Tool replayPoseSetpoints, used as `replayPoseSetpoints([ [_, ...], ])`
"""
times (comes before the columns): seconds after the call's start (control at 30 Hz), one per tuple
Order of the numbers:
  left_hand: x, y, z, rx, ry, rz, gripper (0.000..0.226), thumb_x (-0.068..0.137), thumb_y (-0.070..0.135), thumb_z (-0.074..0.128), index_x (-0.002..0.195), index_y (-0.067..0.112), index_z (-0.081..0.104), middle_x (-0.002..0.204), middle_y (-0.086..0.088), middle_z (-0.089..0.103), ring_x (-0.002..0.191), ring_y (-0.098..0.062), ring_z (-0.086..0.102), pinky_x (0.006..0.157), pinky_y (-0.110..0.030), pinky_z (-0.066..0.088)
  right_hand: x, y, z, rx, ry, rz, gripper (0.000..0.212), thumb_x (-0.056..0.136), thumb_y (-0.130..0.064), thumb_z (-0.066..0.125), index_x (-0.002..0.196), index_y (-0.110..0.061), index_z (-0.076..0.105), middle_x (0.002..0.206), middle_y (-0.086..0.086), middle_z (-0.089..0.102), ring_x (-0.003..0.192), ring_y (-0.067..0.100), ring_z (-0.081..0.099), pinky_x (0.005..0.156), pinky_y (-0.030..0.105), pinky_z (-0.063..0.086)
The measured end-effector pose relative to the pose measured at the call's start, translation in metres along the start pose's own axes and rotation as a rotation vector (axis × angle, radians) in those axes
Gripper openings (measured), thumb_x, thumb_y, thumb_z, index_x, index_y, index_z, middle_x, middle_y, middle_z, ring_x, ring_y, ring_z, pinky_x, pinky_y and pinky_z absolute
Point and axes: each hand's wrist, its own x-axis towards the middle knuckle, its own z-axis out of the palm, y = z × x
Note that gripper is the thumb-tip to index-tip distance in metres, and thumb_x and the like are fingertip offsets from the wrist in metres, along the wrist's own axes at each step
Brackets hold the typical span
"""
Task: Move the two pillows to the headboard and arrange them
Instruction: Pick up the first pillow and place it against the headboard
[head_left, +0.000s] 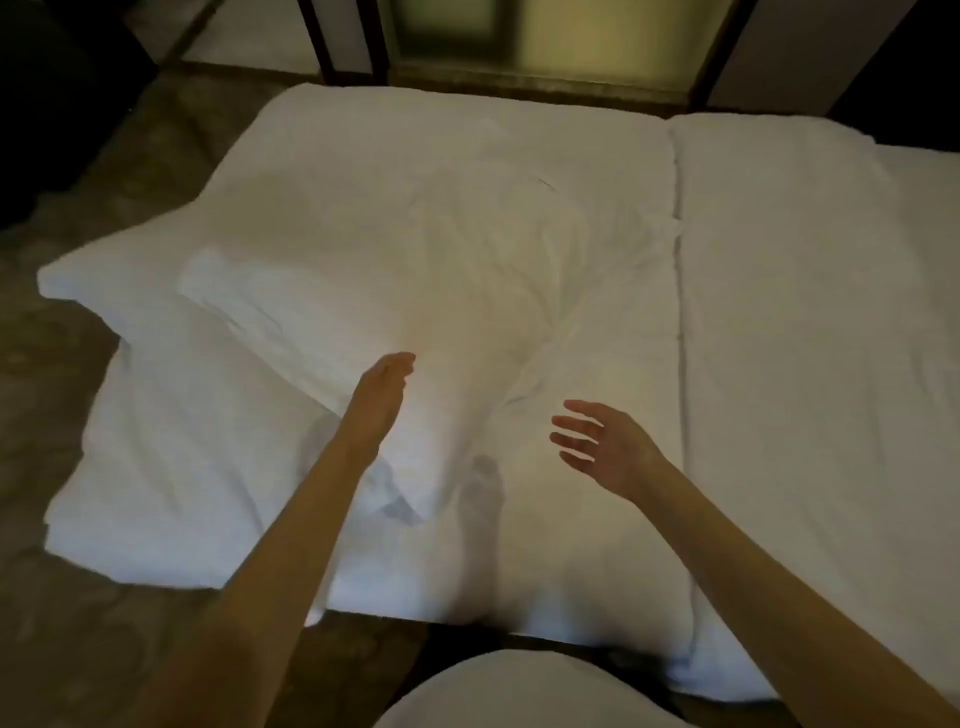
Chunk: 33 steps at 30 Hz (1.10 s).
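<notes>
Two white pillows lie stacked at the left side of the bed. The upper pillow (291, 332) lies at an angle across the lower pillow (171, 467), which hangs over the bed's left edge. My left hand (382, 387) rests flat, fingers together, against the upper pillow's near right side and holds nothing. To the right of the pillows my right hand (597, 441) hovers over the rumpled white duvet (545, 249), fingers spread, palm turned left. The image is blurred.
A second white mattress (810, 312) adjoins on the right across a seam. A dark frame and a lit window (519, 36) stand behind the bed's far edge. Patterned carpet (47, 597) lies left. My light-clothed body (519, 691) presses the near edge.
</notes>
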Motion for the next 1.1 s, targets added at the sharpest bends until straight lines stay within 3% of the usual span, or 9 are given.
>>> replayPoseSetpoints([
  [0.17, 0.072, 0.024, -0.063, 0.614, 0.119, 0.232, 0.040, 0.097, 0.031, 0.046, 0.135, 0.019, 0.049, 0.143, -0.014, 0.043, 0.130, -0.033, 0.039, 0.106, -0.044, 0.030, 0.031, -0.002, 0.061, 0.088, 0.065, 0.038, 0.018, 0.089, -0.024, 0.057, 0.104, -0.014, 0.058, 0.102, 0.009, 0.061, 0.089, 0.028, 0.060, 0.077, 0.037, 0.046],
  [0.3, 0.132, 0.032, -0.092, 0.930, 0.148, 0.346, 0.055, 0.094, 0.039, 0.050, 0.143, 0.021, 0.036, 0.154, -0.013, 0.025, 0.139, -0.036, 0.023, 0.109, -0.051, 0.022, 0.055, -0.008, 0.090, 0.065, 0.104, 0.028, 0.020, 0.091, -0.026, 0.056, 0.108, -0.015, 0.056, 0.109, 0.010, 0.054, 0.096, 0.030, 0.054, 0.083, 0.040, 0.042],
  [0.43, 0.176, 0.036, -0.108, 1.010, 0.134, 0.218, 0.070, 0.090, 0.053, 0.049, 0.148, 0.023, 0.025, 0.158, -0.014, 0.014, 0.142, -0.037, 0.014, 0.111, -0.055, 0.015, 0.073, -0.015, 0.105, -0.009, 0.086, -0.004, 0.023, 0.093, -0.030, 0.052, 0.112, -0.020, 0.057, 0.125, 0.011, 0.048, 0.107, 0.030, 0.049, 0.090, 0.041, 0.037],
  [0.5, 0.192, 0.040, -0.116, 1.050, 0.141, 0.142, 0.081, 0.085, 0.064, 0.048, 0.149, 0.022, 0.022, 0.157, -0.015, 0.015, 0.142, -0.039, 0.015, 0.111, -0.057, 0.015, 0.083, -0.016, 0.112, -0.086, 0.081, -0.011, 0.033, 0.093, -0.032, 0.053, 0.124, -0.023, 0.053, 0.134, 0.008, 0.047, 0.115, 0.030, 0.048, 0.093, 0.041, 0.036],
  [0.6, 0.210, 0.044, -0.128, 1.083, 0.131, 0.041, 0.098, 0.074, 0.079, 0.044, 0.148, 0.021, 0.017, 0.151, -0.020, 0.025, 0.138, -0.042, 0.023, 0.107, -0.058, 0.019, 0.097, -0.012, 0.128, -0.306, 0.061, -0.057, 0.062, 0.092, -0.021, 0.059, 0.146, -0.028, 0.030, 0.123, -0.005, 0.053, 0.100, 0.015, 0.055, 0.084, 0.030, 0.041],
  [0.67, 0.216, 0.044, -0.130, 1.082, 0.076, -0.016, 0.107, 0.068, 0.085, 0.041, 0.150, 0.024, 0.010, 0.149, -0.022, 0.028, 0.135, -0.043, 0.028, 0.106, -0.058, 0.020, 0.104, -0.004, 0.136, -0.555, 0.051, -0.107, 0.079, 0.089, -0.017, 0.064, 0.151, -0.023, 0.015, 0.135, 0.000, 0.044, 0.105, 0.015, 0.052, 0.077, 0.023, 0.048],
  [0.77, 0.224, 0.043, -0.129, 1.112, 0.007, -0.025, 0.114, 0.064, 0.089, 0.039, 0.151, 0.025, 0.003, 0.148, -0.024, 0.033, 0.134, -0.044, 0.032, 0.106, -0.060, 0.021, 0.116, 0.007, 0.148, -0.771, 0.096, -0.121, 0.096, 0.082, -0.028, 0.072, 0.152, -0.021, 0.008, 0.151, 0.013, 0.019, 0.132, 0.032, 0.036, 0.105, 0.041, 0.041],
  [0.9, 0.225, 0.037, -0.125, 1.087, -0.003, 0.002, 0.114, 0.064, 0.086, 0.047, 0.150, 0.018, 0.016, 0.144, -0.021, 0.044, 0.132, -0.042, 0.039, 0.107, -0.059, 0.021, 0.128, 0.019, 0.151, -0.848, 0.162, -0.102, 0.097, 0.079, -0.033, 0.074, 0.152, -0.024, 0.010, 0.151, 0.015, 0.017, 0.135, 0.036, 0.029, 0.111, 0.046, 0.031],
  [1.1, 0.217, 0.030, -0.118, 1.098, -0.009, 0.025, 0.089, 0.081, 0.075, 0.040, 0.142, 0.010, 0.035, 0.134, -0.019, 0.055, 0.127, -0.039, 0.047, 0.107, -0.052, 0.020, 0.131, 0.032, 0.139, -0.906, 0.194, -0.090, 0.098, 0.078, -0.034, 0.073, 0.152, -0.027, 0.008, 0.150, 0.018, 0.018, 0.135, 0.038, 0.028, 0.112, 0.045, 0.028],
])
